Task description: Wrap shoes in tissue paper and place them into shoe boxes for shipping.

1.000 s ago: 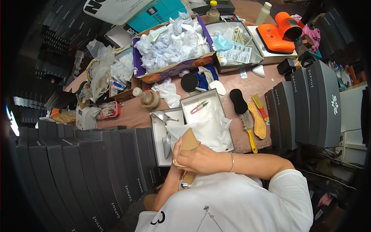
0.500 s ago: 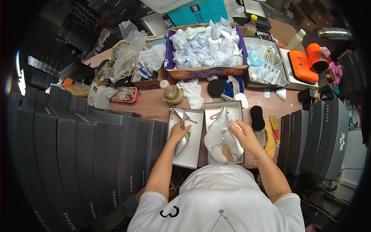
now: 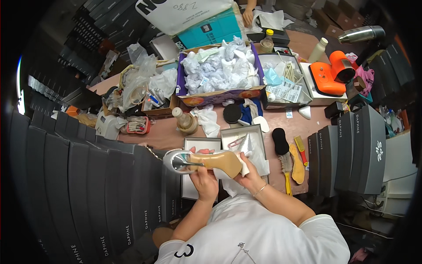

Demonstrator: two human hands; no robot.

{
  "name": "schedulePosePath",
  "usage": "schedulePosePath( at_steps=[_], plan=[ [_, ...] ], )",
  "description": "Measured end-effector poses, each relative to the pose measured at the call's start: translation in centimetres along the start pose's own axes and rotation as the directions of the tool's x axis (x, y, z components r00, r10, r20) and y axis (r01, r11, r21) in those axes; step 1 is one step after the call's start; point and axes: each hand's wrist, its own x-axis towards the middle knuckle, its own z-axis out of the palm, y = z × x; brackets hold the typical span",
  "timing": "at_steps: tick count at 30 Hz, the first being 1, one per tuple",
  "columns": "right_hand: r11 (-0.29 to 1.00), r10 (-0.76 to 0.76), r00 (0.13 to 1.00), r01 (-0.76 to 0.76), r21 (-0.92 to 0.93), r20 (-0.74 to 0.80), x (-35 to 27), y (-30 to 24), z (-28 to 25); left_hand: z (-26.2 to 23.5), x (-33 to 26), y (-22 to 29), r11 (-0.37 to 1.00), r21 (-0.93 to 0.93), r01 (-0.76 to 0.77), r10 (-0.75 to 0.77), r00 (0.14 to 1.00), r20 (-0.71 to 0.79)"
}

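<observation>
The shoe (image 3: 222,163), a silver pump with a tan sole and a thin metallic heel (image 3: 187,163), is held in the air over the near edge of the table (image 3: 278,121), above the left box (image 3: 189,192) and the near left corner of the right box (image 3: 265,152). The left hand (image 3: 206,185) grasps it between heel and arch, with fingertips on its far side. The right hand (image 3: 250,177) pinches a white wad (image 3: 244,166) at the toe end; whether this is cloth or paper I cannot tell.

The shoe looks light and stiff along the sole, though the upper probably gives a little. The glossy heel is likely slippery and easily scratched, and the thin spike seems the most fragile part, so the arch and the sides of the heel cup look like the safest 2 places to hold.

Its toe points toward the table's right edge, the long axis lying nearly parallel to the near edge, with the sole turned up. 1 more silver shoe (image 3: 247,144) lies in the right box, toe toward that box's far edge
</observation>
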Motion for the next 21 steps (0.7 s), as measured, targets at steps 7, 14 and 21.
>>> schedulePosePath(
  at_steps=[7, 14, 21],
  plan=[
    [0.976, -0.107, 0.993, 0.115, -0.183, 0.057, 0.8, -5.6, 1.6, -8.2, 1.3, -1.1, 0.241, 0.715, -0.656, -0.469, 0.567, 0.678],
    [0.801, -0.1, 0.991, 0.136, -0.583, 0.093, 0.6, -4.9, 3.1, -5.5, -1.7, -2.5, 0.53, 0.407, 0.744, -0.822, 0.333, 0.461],
    [0.889, -0.007, 0.998, 0.036, -0.456, 0.065, 4.8, -7.8, 1.6, -6.3, 6.7, 2.5, 0.244, 0.784, -0.57, -0.796, 0.344, 0.498]
  ],
)
